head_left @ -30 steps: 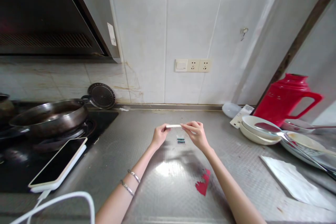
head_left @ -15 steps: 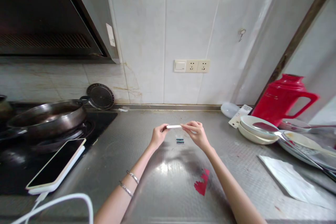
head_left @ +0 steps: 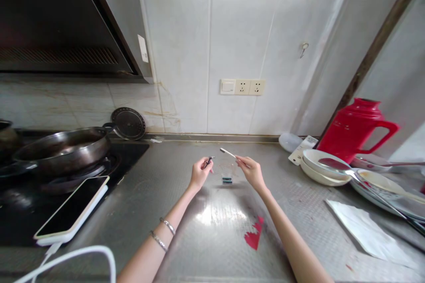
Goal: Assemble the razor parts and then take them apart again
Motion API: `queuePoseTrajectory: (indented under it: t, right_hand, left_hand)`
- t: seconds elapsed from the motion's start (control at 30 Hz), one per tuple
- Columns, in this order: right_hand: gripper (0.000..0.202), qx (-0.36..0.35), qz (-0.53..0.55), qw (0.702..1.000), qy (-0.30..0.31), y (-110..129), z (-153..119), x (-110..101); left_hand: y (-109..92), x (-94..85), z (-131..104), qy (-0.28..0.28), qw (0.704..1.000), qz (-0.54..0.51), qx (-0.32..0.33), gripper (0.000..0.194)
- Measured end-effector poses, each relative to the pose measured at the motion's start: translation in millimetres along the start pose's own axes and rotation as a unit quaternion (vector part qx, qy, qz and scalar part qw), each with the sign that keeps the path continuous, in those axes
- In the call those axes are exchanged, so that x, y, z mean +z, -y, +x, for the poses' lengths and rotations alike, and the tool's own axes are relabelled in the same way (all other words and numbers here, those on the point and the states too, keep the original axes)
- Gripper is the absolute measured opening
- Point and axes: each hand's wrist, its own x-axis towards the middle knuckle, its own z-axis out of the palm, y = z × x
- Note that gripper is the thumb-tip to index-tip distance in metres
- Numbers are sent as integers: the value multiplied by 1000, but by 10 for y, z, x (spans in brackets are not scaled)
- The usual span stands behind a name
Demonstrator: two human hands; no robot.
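My left hand [head_left: 199, 173] pinches a small dark pen part [head_left: 209, 161] with a shiny metal tip, which looks like a pen's front section. In my right hand [head_left: 250, 169] a slim white pen barrel [head_left: 229, 153] is held by one end; its free, dark end points up and left toward my left hand. A gap separates the two pieces. Just below, between my hands, two short dark blue tubes [head_left: 227, 180] lie side by side on the steel counter [head_left: 212, 247]. Nearer to me rests a torn red paper piece [head_left: 254, 233].
To the left are a stove with a steel pan [head_left: 66, 150] and a phone [head_left: 71, 210] on a white cable [head_left: 106, 252]. On the right stand stacked bowls [head_left: 323, 172], a red thermos jug [head_left: 355, 130] and a white tissue [head_left: 367, 232]. Wall sockets [head_left: 249, 87] sit behind.
The white pen held between both hands has come apart: the dark front section is in my left hand, the barrel in my right. The barrel now tilts upward to the left.
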Motion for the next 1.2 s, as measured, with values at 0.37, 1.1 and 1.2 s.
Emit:
queuePoseTrajectory:
  t: [0.37,1.1,1.2]
  right_hand:
    - [63,207,200,955,71,126,-59,230]
    - [70,394,353,844,90,1172,-733,178]
    - [70,375,367,849,58,1164,-648,240]
  left_hand:
    - [154,65,-196,-12,999,11,-42,35]
    - [40,51,-223,9,1000,23,9,25]
    - [10,65,-243,23,999,29,14,24]
